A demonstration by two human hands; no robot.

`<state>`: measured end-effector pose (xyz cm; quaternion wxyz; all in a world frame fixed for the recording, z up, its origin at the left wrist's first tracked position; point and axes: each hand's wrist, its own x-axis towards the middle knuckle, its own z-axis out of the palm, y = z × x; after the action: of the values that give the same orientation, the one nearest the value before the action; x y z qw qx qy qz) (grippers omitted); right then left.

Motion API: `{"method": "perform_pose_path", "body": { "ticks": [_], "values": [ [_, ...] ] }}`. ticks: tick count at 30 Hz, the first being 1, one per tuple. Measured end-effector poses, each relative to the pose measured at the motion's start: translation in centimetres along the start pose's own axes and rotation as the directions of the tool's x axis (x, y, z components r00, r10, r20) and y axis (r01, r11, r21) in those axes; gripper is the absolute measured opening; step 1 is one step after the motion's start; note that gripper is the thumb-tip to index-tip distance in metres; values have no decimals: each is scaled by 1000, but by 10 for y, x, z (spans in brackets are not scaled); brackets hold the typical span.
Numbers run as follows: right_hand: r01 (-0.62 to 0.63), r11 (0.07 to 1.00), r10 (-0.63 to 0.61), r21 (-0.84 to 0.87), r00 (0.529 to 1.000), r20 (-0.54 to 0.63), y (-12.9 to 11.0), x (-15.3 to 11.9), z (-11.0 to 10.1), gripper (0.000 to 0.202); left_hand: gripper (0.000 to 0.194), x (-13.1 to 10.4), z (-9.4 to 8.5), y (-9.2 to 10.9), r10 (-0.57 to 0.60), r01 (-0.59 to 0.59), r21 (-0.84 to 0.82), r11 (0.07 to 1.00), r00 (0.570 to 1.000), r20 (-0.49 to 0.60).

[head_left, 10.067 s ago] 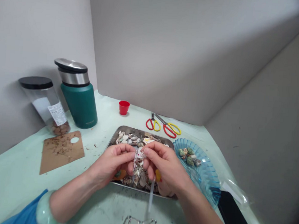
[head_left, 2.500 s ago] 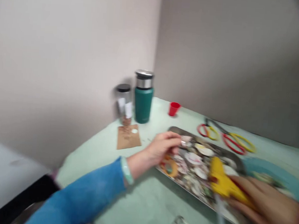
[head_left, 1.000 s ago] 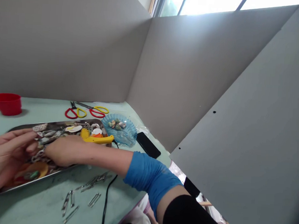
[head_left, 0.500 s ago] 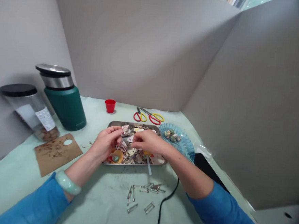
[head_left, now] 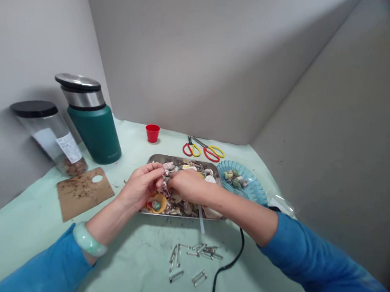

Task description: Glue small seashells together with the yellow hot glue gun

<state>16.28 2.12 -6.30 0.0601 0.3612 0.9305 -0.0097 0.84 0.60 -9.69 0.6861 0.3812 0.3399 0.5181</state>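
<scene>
Well left of the metal tray (head_left: 183,217), a black-lidded jar (head_left: 58,141), a brown board (head_left: 103,192) and a green flask (head_left: 95,132). Over the tray's left side, left hand (head_left: 141,184) with thumb and forefinger pinching a spotted shell (head_left: 168,166); behind the tray, a red cup (head_left: 152,134). Inside the tray, heaped shells (head_left: 186,207), with right hand (head_left: 189,185) down among them, fingertips hidden: cannot tell whether pinching anything. Before the tray, safety pins (head_left: 206,252); behind, two scissors (head_left: 208,147); to its right, a blue plate (head_left: 256,192).

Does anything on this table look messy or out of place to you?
Mostly the brown board: dark specks are strewn across it, though I can't tell whether they're debris or stains. The metal pins also look untidy, lying loose at mixed angles in front of the metal tray.
</scene>
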Motion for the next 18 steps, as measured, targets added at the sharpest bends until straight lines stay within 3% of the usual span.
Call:
{"method": "perform_pose_path", "body": {
  "ticks": [8, 18],
  "values": [
    [118, 992, -118, -51, 993, 16, 2, -9, 1, 21, 15, 0, -1, 0, 6, -6, 1, 1000, 1000, 18],
    [118, 991, -116, 55, 992, -46, -3, 2, 3, 18, 16, -2, -2, 0, 15, -14, -15, 1000, 1000, 15]
  ]
}}
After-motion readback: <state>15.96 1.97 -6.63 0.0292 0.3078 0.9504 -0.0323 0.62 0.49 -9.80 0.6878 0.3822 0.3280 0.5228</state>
